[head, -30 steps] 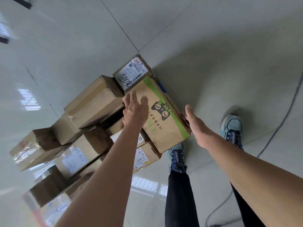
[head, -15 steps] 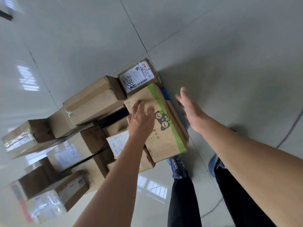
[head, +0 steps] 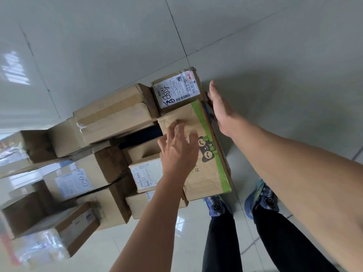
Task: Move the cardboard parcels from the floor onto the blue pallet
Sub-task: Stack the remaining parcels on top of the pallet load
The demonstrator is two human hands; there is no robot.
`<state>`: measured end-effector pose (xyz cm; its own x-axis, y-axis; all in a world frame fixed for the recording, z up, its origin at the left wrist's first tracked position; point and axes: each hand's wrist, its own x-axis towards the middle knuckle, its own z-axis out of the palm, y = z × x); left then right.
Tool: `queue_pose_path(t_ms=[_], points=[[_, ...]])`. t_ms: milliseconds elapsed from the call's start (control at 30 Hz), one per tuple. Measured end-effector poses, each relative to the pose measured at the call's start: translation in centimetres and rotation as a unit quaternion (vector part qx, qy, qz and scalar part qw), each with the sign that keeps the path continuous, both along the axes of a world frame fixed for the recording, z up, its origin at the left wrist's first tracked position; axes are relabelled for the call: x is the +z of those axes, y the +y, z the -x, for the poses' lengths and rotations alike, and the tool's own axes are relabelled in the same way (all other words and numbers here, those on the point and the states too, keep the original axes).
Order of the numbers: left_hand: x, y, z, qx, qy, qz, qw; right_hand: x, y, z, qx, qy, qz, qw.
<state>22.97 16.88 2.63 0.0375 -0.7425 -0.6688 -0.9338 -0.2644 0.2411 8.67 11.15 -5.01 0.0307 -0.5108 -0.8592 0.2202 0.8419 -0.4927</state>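
Observation:
A pile of cardboard parcels fills the middle and left of the view. On its right side lies a brown parcel with a green stripe and a cat logo. My left hand rests flat on its top, fingers spread. My right hand is open along the parcel's far right edge, fingers straight, beside a small box with a white shipping label. A sliver of the blue pallet shows between the striped parcel and my right hand; the rest is hidden under the boxes.
Several more boxes are stacked to the left, some wrapped in clear plastic. My two feet in blue shoes stand close to the pile's near right corner. Glossy grey floor tiles surround the pile.
My right hand has moved from the near end of the striped parcel up along its right side to the far corner. My left hand stayed on top. My feet have drawn together.

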Motion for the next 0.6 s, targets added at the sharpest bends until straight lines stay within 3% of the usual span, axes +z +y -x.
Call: queue_pose_path(t_ms=[100,267,600], points=[[1.4,-0.3,0.0,0.081,0.067,0.008,0.994,0.6,-0.1,0.5,-0.011,0.036,-0.021,0.999],[4.5,-1.9,-0.6,0.143,0.097,0.0,0.985,3.1,-1.0,1.8,0.029,0.059,0.003,0.998],[9.1,-6.2,0.6,0.278,0.065,-0.002,0.958,6.1,-9.5,4.7,0.182,0.048,0.029,0.982]])
